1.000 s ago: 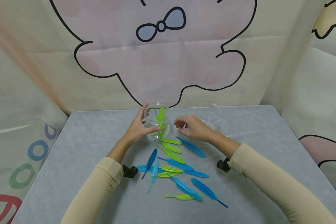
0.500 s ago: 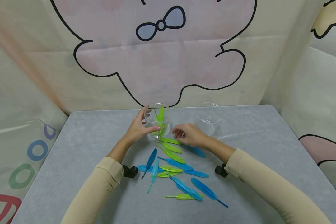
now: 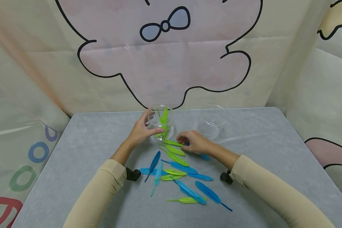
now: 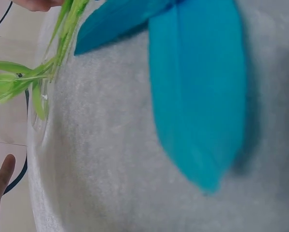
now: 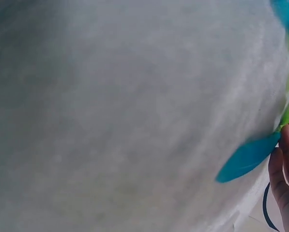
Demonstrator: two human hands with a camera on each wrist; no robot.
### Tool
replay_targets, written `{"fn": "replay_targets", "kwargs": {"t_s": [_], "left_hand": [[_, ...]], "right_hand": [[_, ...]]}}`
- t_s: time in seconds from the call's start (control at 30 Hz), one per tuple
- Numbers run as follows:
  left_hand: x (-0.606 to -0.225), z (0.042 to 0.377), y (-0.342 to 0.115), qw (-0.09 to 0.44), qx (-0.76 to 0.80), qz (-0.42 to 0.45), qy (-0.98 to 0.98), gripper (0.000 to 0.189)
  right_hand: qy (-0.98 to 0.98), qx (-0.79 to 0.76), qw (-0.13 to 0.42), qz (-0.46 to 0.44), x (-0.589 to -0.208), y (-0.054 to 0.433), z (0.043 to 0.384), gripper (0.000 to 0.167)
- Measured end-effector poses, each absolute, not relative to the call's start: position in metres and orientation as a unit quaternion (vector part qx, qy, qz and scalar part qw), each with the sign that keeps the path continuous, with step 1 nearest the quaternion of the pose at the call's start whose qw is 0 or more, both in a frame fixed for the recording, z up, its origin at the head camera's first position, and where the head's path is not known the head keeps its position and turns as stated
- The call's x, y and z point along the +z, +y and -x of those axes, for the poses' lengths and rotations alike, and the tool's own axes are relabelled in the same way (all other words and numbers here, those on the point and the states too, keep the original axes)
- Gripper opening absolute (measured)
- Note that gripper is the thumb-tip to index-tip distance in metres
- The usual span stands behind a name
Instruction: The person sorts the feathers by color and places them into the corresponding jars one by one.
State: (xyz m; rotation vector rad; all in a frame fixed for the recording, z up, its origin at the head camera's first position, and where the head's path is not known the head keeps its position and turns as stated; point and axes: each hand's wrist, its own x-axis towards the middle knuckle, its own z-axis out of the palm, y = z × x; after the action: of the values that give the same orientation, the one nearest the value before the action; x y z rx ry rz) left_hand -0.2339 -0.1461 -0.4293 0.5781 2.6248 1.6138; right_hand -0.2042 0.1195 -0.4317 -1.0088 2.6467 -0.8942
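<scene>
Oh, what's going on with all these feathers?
Someone's left hand is holding a clear cup with green feathers in it. Their right hand is down at a blue feather and the green one next to it; I can't tell whether it has a grip on either. More green and blue feathers lie loose on the table, and a second cup stands over to the right.

Printed blue bow [image 3: 165, 26] on pale backdrop [image 3: 159, 63]; yellow star [image 3: 335, 19], upper right; grey table [image 3: 262, 136]
</scene>
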Motion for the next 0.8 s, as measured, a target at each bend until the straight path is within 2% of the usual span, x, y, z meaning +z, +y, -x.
{"fn": "replay_targets", "kwargs": {"t_s": [0.5, 0.8], "left_hand": [[-0.4356, 0.2285, -0.1442, -0.01, 0.519, -0.183, 0.835, 0.103], [-0.4349, 0.2252, -0.1434, -0.018, 0.52, -0.185, 0.834, 0.101]], "right_hand": [[0.889, -0.301, 0.052, 0.341, -0.4401, 0.123, 0.1988, 0.022], [0.89, -0.304, 0.053, 0.336, -0.4397, 0.1238, 0.1969, 0.021]]}}
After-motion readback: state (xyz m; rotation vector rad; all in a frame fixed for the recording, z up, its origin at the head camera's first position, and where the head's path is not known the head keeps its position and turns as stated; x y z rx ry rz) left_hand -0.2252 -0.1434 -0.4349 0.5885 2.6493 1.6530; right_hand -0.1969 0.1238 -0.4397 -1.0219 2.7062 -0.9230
